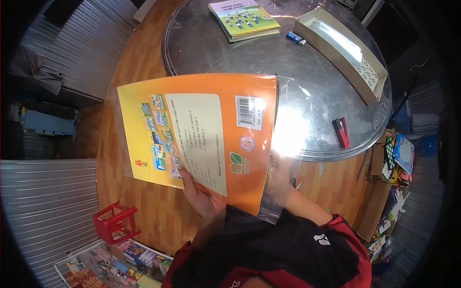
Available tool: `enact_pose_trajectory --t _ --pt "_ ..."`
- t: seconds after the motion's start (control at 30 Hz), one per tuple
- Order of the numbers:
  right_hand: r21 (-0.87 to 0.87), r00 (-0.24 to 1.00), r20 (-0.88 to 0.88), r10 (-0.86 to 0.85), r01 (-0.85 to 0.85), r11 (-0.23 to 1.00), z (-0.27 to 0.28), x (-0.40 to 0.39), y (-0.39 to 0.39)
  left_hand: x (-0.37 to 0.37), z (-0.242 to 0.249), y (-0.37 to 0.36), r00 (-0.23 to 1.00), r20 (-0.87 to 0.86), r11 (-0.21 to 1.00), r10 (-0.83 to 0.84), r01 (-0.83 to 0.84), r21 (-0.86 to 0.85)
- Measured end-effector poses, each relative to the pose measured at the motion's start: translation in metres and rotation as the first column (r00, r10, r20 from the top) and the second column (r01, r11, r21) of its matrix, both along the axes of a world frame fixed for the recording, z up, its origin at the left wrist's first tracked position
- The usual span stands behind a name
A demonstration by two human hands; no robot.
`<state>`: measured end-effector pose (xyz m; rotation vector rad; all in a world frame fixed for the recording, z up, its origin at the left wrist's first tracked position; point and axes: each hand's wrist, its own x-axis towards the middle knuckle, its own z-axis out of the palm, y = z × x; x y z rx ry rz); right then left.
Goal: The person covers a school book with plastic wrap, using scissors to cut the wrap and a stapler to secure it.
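Note:
A textbook (201,144) with an orange and yellow back cover is held up before me, tilted, with a barcode at its upper right. Clear plastic wraps it, and a loose flap of this plastic cover (288,101) sticks out past the right edge. My left hand (201,199) grips the lower edge, thumb on the printed face and fingers behind. At the right edge my right hand (281,175) shows blurred through the plastic, closed at the book's side; its fingertips are hard to make out.
On the round metal table (230,60) lie a stack of books (245,21), a small blue box (296,38), a long cream tray (336,53) and a red and black stapler (341,133). A red stool (115,223) stands at lower left, near a clear bin (67,252). Cardboard boxes (377,211) stand right.

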<state>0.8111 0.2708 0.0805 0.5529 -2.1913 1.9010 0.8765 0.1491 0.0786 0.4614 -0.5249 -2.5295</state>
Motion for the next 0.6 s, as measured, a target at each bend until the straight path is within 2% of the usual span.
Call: enact_pose_trajectory --t 0.2,0.3,0.4,0.5,0.57,0.6 --pt "-0.041 0.999 -0.007 -0.033 0.033 0.999 -0.009 -0.001 0.000 0.000 0.000 0.000 0.998 0.055 1.000 0.013 -0.012 -0.021" --pt "-0.016 0.995 -0.041 -0.089 0.089 0.996 0.004 -0.004 0.002 0.000 -0.001 -0.002 0.998 0.058 1.000 0.001 0.001 -0.022" --pt "0.088 0.992 -0.088 -0.093 0.101 0.991 0.001 -0.006 0.008 -0.001 0.001 -0.006 0.999 0.047 1.000 0.006 -0.005 -0.025" --pt "0.078 0.992 -0.106 -0.066 0.075 0.994 0.001 -0.008 0.014 -0.004 0.004 -0.016 1.000 0.030 0.999 -0.002 0.003 -0.043" --pt "0.193 0.995 -0.095 -0.011 0.030 0.981 -0.004 -0.010 0.022 -0.004 0.005 -0.029 1.000 0.020 0.998 -0.014 0.016 -0.055" --pt "0.196 0.997 -0.064 0.034 -0.021 0.980 -0.008 -0.011 0.028 -0.003 0.005 -0.038 0.997 -0.002 0.992 -0.080 0.079 -0.102"
